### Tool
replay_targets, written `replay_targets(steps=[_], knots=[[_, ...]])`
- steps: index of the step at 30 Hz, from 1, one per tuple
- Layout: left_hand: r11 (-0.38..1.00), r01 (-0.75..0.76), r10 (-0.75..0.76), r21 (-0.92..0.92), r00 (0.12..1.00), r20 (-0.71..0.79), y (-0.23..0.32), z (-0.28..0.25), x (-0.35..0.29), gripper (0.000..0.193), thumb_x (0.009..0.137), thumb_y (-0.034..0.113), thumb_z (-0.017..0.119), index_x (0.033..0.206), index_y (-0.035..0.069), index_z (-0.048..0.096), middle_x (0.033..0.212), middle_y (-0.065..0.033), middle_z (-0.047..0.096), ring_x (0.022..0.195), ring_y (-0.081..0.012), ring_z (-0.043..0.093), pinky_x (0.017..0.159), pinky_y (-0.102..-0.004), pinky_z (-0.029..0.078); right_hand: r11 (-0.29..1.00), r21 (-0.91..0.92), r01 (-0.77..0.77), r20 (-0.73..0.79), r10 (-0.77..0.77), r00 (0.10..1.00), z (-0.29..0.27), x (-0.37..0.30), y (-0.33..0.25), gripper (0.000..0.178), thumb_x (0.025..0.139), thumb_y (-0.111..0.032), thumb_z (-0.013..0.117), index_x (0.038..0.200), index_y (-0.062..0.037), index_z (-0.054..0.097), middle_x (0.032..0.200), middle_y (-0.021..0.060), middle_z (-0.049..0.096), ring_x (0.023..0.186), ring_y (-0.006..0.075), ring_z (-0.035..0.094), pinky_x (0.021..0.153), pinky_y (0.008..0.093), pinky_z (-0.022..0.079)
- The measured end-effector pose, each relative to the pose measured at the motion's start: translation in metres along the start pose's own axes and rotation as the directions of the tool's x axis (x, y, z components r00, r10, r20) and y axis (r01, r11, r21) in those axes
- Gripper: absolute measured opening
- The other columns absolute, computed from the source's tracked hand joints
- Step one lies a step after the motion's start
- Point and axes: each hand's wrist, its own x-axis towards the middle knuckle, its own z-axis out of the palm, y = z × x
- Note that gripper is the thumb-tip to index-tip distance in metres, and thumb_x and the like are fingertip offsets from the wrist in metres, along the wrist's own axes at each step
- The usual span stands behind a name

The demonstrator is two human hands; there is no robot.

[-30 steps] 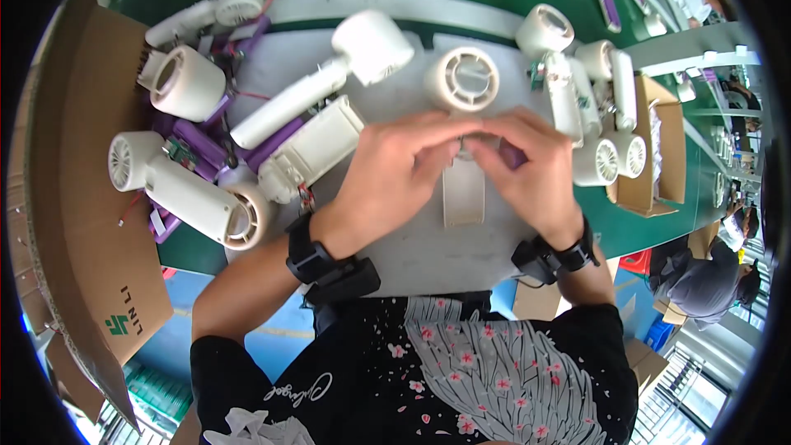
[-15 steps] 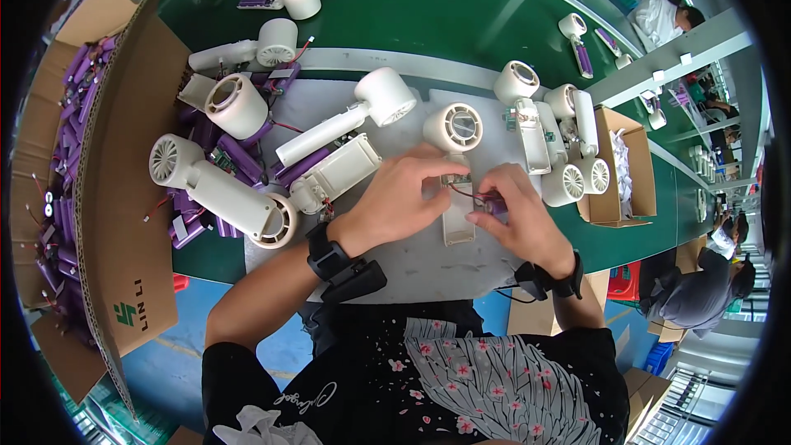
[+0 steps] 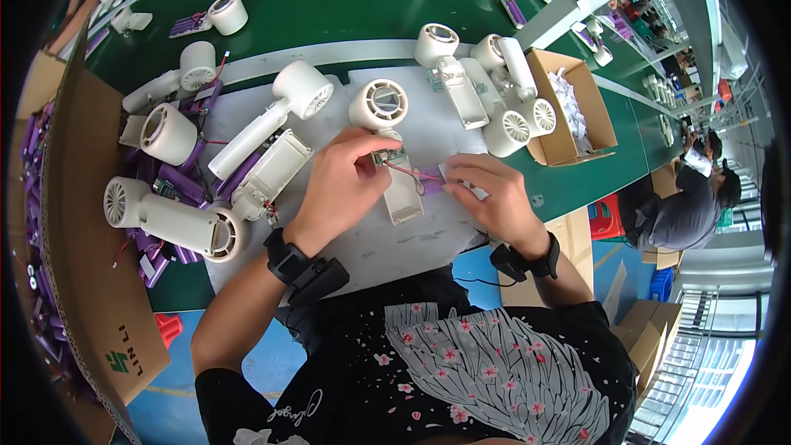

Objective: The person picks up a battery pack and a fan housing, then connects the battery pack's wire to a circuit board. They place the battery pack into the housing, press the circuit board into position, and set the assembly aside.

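Two bare hands are observed over a grey mat (image 3: 354,255); they are held apart. An open white fan housing (image 3: 404,200) is laid on the mat between them, its round head directed away from the person. The fingertips of the left hand (image 3: 342,185) are set at a green circuit board (image 3: 387,156) near the housing's neck; whether the board is pinched cannot be told. The right hand (image 3: 493,196) is closed on the outer end of a purple battery cell (image 3: 431,181), slightly blurred, just right of the housing. Red wire (image 3: 402,170) is strung between board and cell.

Markings: a green emblem (image 3: 121,361) and dark capital lettering are printed on the large carton (image 3: 99,222) at left. Pale script is borne by the black shirt (image 3: 346,387). White labels (image 3: 148,266) are noted on purple cells piled beside the carton; their print is too small to be read.
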Motion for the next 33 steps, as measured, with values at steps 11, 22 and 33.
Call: replay_targets(steps=[11, 22, 33], knots=[[1.0, -0.023, 0.023, -0.006, 0.999, -0.025, 0.002, 0.0, -0.002, 0.034, 0.075, -0.003, 0.062, 0.107, 0.006, 0.07, 0.099, -0.0078, 0.064, 0.068, -0.0137, 0.061, 0.065, -0.026, 0.051, 0.977, -0.151, 0.15, 0.137, -0.13, 0.982, -0.006, 0.004, -0.011, 0.014, 0.071, 0.004, 0.072, 0.084, 0.0035, 0.065, 0.102, 0.0146, 0.068, 0.082, 0.0304, 0.066, 0.071, 0.0364, 0.054], [0.999, -0.041, 0.04, -0.017, 0.999, -0.02, -0.001, 0.002, 0.001, 0.034, 0.076, -0.003, 0.062, 0.107, 0.006, 0.069, 0.1, -0.0085, 0.063, 0.068, -0.0145, 0.062, 0.065, -0.0264, 0.051, 0.982, -0.136, 0.134, 0.129, -0.116, 0.985, -0.004, 0.008, -0.003, 0.016, 0.064, 0.007, 0.068, 0.078, 0.0039, 0.064, 0.101, 0.0151, 0.069, 0.076, 0.0291, 0.066, 0.069, 0.0358, 0.055], [0.998, -0.059, 0.058, -0.024, 0.998, -0.03, -0.002, 0.002, -0.002, 0.033, 0.075, -0.004, 0.062, 0.106, 0.005, 0.07, 0.102, -0.0096, 0.063, 0.068, -0.0161, 0.062, 0.066, -0.0279, 0.052, 0.999, -0.012, 0.05, 0.127, -0.048, 0.991, -0.01, 0.006, 0.005, 0.015, 0.071, 0.002, 0.075, 0.085, 0.0021, 0.069, 0.102, 0.0141, 0.071, 0.082, 0.0311, 0.069, 0.073, 0.0339, 0.056]])
